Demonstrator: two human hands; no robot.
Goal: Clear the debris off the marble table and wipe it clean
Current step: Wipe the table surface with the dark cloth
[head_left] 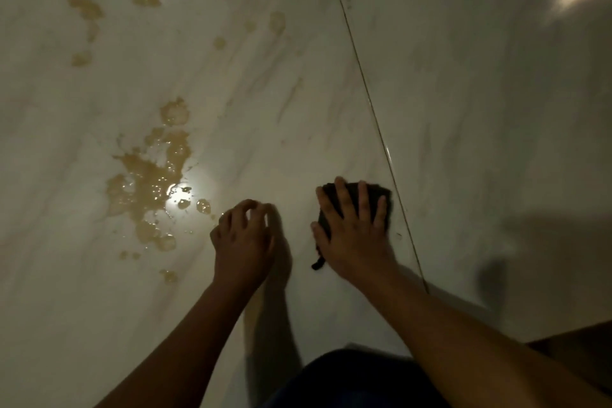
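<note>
Wiping stage: barely begun, judging by the wet brown mess on the desk [265, 93].
Far left: smaller brown patches [82, 7], well apart from both hands.
Spill [149, 189]: large, wet, glossy; long axis running away from the body; droplets reaching almost to the left hand.
Left hand [243, 238]: between spill and cloth; fingers [251, 209] curled together, tips on the marble, nothing visible in them.
Cloth [351, 197]: dark, flat on the desk, just left of the seam, under the right hand.
Right hand [354, 235]: palm down on the cloth, fingers [362, 205] straight and spread, pressing rather than clutching.
Seam [374, 106]: thin dark line running up the desk, just right of the cloth.
Key relation: spill lying left of the cloth, left hand in between; left hand nearer the spill, yet cloth under the right.
Next move, likely: sweeping the cloth leftward into the spill, left hand lifted clear first.
</note>
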